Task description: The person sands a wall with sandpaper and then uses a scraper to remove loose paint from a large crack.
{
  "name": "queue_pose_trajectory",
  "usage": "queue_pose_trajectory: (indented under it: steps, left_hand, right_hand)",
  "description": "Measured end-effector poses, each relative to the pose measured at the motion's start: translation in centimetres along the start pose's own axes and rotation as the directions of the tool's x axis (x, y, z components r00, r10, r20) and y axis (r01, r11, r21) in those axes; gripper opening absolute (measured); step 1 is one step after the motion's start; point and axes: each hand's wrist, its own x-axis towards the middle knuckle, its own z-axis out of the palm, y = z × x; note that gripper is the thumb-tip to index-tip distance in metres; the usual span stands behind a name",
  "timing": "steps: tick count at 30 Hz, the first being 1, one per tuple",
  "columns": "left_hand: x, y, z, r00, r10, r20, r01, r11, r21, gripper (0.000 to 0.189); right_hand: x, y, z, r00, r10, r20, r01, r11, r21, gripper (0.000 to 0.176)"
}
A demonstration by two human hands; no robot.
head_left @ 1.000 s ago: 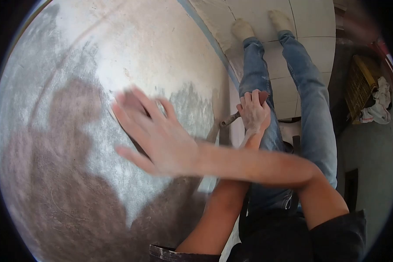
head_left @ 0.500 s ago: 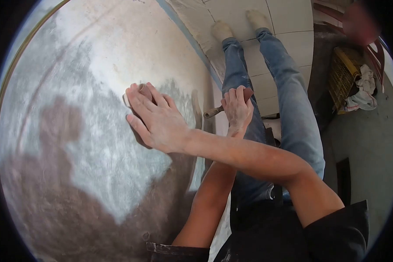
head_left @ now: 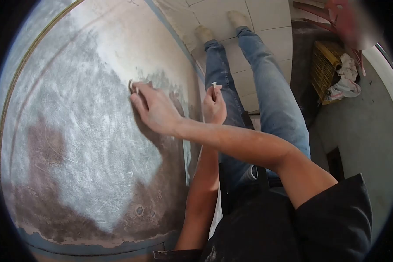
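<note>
My right hand reaches across my body and presses on a large flat panel. Its fingers are bent over a small block-like piece whose pale edge shows at the fingertips; the rest is hidden. Under that hand the panel's surface is scuffed grey-white, with a paler cream area above it. My left hand is closed beside the panel's right edge, above my leg. It grips a small handled tool, now seen nearly end-on with a whitish tip; its full shape is hidden by the fingers.
My legs in jeans stretch out over the tiled floor. To the right sit a yellow crate with a white plastic bag and a red chair. A brass-coloured strip edges the panel on the left.
The view has shifted, showing more of the panel's near edge. My left hand has turned, so the tool's brown handle no longer shows sideways. My right hand stays on the panel.
</note>
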Motion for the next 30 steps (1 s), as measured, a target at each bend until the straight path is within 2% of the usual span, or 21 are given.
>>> queue_pose_trajectory:
  steps: [2, 4, 6, 7, 10, 13, 14, 17, 19, 20, 22, 23, 24, 26, 28, 29, 30]
  left_hand:
    - [-0.5, 0.2, -0.7, 1.0, -0.007, 0.008, 0.006, 0.998, 0.062, 0.032]
    - [-0.6, 0.0, -1.4, 1.0, -0.019, 0.019, 0.017, 0.994, 0.103, 0.033]
    - [-0.8, -0.2, -2.0, 0.998, 0.061, -0.011, -0.059, 0.985, 0.159, 0.033]
    - [-0.9, -0.3, -2.3, 0.994, 0.105, -0.023, -0.098, 0.977, 0.192, 0.032]
    - [-0.8, -2.1, -2.3, 0.997, 0.058, -0.042, -0.044, 0.959, 0.279, 0.031]
    - [-1.3, -4.7, -1.8, 0.992, 0.087, -0.096, -0.071, 0.985, 0.158, 0.03]
    - [-1.5, -5.2, -2.0, 0.986, 0.147, -0.075, -0.135, 0.98, 0.149, 0.03]
    - [-1.8, -4.7, -3.0, 0.997, -0.065, -0.031, 0.071, 0.936, 0.343, 0.029]
    - [-2.0, -6.4, -3.2, 0.997, -0.057, -0.043, 0.062, 0.99, 0.13, 0.029]
    - [-2.4, -7.4, -3.2, 0.997, -0.055, -0.047, 0.056, 0.998, 0.022, 0.029]
    - [-3.0, -8.9, -4.1, 0.972, 0.233, 0.002, -0.221, 0.918, 0.33, 0.03]
    - [-3.1, -9.6, -4.4, 0.956, 0.293, 0.035, -0.283, 0.876, 0.39, 0.031]
    - [-3.1, -10.0, -4.7, 0.934, 0.351, 0.068, -0.343, 0.827, 0.446, 0.033]
    - [-3.1, -10.7, -5.1, 0.941, 0.33, 0.079, -0.333, 0.852, 0.404, 0.04]
    - [-3.8, -8.7, -5.4, 0.998, -0.041, 0.046, 0.029, 0.967, 0.253, 0.045]
    - [-4.2, -8.0, -5.5, 0.971, -0.233, 0.055, 0.221, 0.961, 0.169, 0.048]
    - [-4.3, -8.2, -5.5, 0.994, -0.104, -0.02, 0.106, 0.986, 0.128, 0.049]
  right_hand:
    - [-2.4, 0.0, 1.0, 0.995, -0.091, -0.047, 0.092, 0.996, 0.012, 0.056]
    - [-3.4, 1.8, 1.7, 0.971, -0.229, -0.074, 0.213, 0.96, -0.18, 0.061]
    - [-3.6, 3.3, 1.8, 0.947, -0.319, -0.045, 0.289, 0.903, -0.318, 0.063]
    - [-3.4, 3.6, 1.8, 0.958, -0.283, -0.046, 0.252, 0.906, -0.339, 0.062]
    - [-2.4, 4.1, 1.4, 0.981, -0.178, -0.081, 0.134, 0.912, -0.387, 0.057]
    - [0.3, 3.4, 0.1, 0.991, -0.111, -0.079, 0.059, 0.87, -0.49, 0.055]
    - [0.7, 3.2, -0.1, 0.987, -0.137, -0.085, 0.069, 0.836, -0.544, 0.052]
    - [0.2, 3.4, 0.2, 0.849, -0.528, -0.022, 0.308, 0.528, -0.791, 0.05]
    - [0.0, 3.7, 1.3, 0.865, -0.499, -0.056, 0.41, 0.766, -0.495, 0.049]
    - [-0.1, 3.8, 1.7, 0.876, -0.477, -0.069, 0.435, 0.844, -0.313, 0.049]
    - [0.5, 3.7, 1.5, 0.892, -0.45, -0.037, 0.387, 0.805, -0.449, 0.05]
    - [1.0, 3.7, 1.3, 0.9, -0.436, -0.024, 0.363, 0.778, -0.514, 0.051]
    - [1.5, 3.7, 1.2, 0.934, -0.354, -0.049, 0.295, 0.84, -0.455, 0.051]
    - [2.3, 3.6, 1.0, 0.98, -0.183, -0.076, 0.149, 0.933, -0.328, 0.052]
    - [0.8, 2.8, 1.8, 0.979, -0.204, -0.026, 0.184, 0.924, -0.337, 0.055]
    - [-0.6, 2.5, 2.4, 0.978, -0.209, 0.0, 0.196, 0.919, -0.342, 0.057]
    - [-2.3, 2.3, 2.9, 0.973, -0.232, 0.017, 0.224, 0.913, -0.341, 0.06]
